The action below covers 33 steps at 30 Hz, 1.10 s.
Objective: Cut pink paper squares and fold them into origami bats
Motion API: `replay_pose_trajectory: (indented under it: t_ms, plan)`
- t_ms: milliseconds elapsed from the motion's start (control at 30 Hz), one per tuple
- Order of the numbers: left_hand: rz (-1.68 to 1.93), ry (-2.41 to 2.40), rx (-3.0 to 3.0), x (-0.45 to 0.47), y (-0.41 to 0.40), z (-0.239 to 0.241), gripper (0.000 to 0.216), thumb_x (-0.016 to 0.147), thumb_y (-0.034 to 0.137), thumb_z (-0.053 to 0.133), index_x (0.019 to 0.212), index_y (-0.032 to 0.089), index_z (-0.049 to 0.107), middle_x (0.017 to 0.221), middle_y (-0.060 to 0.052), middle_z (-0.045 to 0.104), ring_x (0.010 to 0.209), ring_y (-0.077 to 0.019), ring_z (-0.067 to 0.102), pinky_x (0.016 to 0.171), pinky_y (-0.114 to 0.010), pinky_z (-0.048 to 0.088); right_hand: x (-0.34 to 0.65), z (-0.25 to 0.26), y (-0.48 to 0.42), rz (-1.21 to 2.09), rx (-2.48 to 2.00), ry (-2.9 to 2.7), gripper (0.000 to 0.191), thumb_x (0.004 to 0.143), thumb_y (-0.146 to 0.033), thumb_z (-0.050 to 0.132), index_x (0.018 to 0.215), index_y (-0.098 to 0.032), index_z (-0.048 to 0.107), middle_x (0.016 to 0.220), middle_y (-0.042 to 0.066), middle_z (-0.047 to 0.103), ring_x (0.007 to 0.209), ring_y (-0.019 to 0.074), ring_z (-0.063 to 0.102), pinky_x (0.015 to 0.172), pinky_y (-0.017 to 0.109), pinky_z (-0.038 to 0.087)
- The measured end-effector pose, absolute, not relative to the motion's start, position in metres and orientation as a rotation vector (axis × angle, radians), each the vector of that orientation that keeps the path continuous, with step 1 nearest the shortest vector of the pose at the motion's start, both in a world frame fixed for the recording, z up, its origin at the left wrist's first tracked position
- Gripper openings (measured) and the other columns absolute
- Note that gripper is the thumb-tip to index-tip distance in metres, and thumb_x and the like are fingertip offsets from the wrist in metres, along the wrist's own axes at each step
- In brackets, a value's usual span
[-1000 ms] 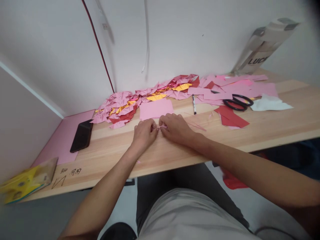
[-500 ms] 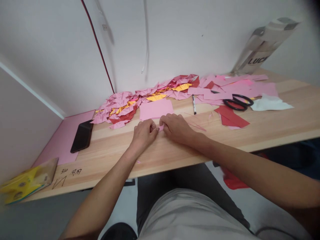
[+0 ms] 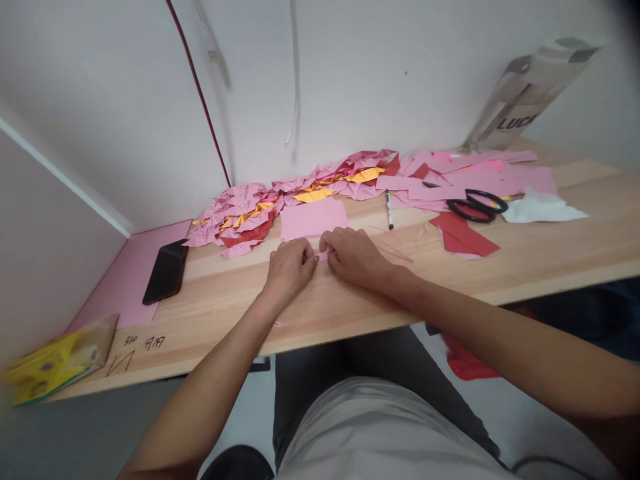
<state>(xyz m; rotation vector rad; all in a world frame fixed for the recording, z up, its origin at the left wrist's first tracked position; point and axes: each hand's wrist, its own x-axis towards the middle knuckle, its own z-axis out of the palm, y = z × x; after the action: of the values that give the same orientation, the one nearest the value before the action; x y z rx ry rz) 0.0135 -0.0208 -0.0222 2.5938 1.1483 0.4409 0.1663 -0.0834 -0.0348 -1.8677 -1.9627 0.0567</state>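
Between my two hands, low over the wooden table, is a small piece of pink paper [image 3: 323,256]; most of it is hidden by my fingers. My left hand [image 3: 291,264] is closed on its left side, thumb and curled fingers together. From the right, my right hand [image 3: 354,253] has its fingers bent down and closed on the same piece. Just beyond my fingertips lies a stack of pink paper sheets [image 3: 313,218]. A black-and-white pen [image 3: 389,209] rests to the right of that stack, and thin pink paper strips [image 3: 395,248] lie near my right hand.
Folded pink, red and yellow paper pieces [image 3: 245,207] heap along the wall. Black-handled scissors [image 3: 477,205], red paper [image 3: 467,235] and a white tissue [image 3: 543,207] lie right. A phone [image 3: 165,272] and a yellow packet [image 3: 60,363] are left. A carton [image 3: 525,100] stands at the back right.
My hands stay closed around the small pink paper in almost the same place. The whole view has shifted very slightly; nothing on the table has visibly moved.
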Motion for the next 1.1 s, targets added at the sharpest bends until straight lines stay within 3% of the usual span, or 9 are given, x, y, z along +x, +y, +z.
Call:
replay_pose_trajectory:
  t_ms: [200,433,800,1100]
  plan:
    - [0.432,1.137,2.591,0.012,-0.021,-0.021,0.01,0.08,0.021,0.054,0.071,0.019,0.051,0.079,-0.002,0.062,0.075,-0.0187,0.051,0.066,-0.03,0.034,0.167,-0.035,-0.084,0.059,-1.863,-1.968,0.024,0.08,-0.01,0.042,0.096,-0.019,0.057,0.093,0.008,0.062,0.084,0.022,0.052,0.071,0.033,0.027]
    - [0.444,1.16,2.613,0.016,-0.023,-0.022,0.016,0.082,0.028,0.056,0.069,0.019,0.051,0.077,-0.003,0.061,0.075,-0.0196,0.051,0.069,-0.032,0.034,0.165,-0.033,-0.083,0.067,-1.864,-1.961,0.014,0.086,-0.023,0.045,0.089,-0.018,0.057,0.089,0.008,0.061,0.081,0.0217,0.052,0.07,0.033,0.027]
    - [0.445,1.117,2.605,0.011,-0.021,-0.023,0.008,0.081,0.021,0.055,0.074,0.019,0.052,0.081,-0.003,0.062,0.078,-0.0197,0.051,0.068,-0.031,0.033,0.169,-0.037,-0.083,0.093,-1.821,-1.948,0.022,0.079,-0.01,0.043,0.094,-0.019,0.058,0.089,0.008,0.061,0.084,0.0226,0.052,0.072,0.033,0.027]
    - [0.482,0.985,2.622,0.006,-0.024,-0.024,0.006,0.082,0.02,0.056,0.076,0.019,0.055,0.086,-0.003,0.061,0.086,-0.02,0.052,0.075,-0.031,0.036,0.178,-0.033,-0.085,0.191,-1.668,-1.977,0.014,0.083,-0.018,0.047,0.089,-0.019,0.059,0.086,0.004,0.061,0.081,0.0186,0.052,0.074,0.03,0.031]
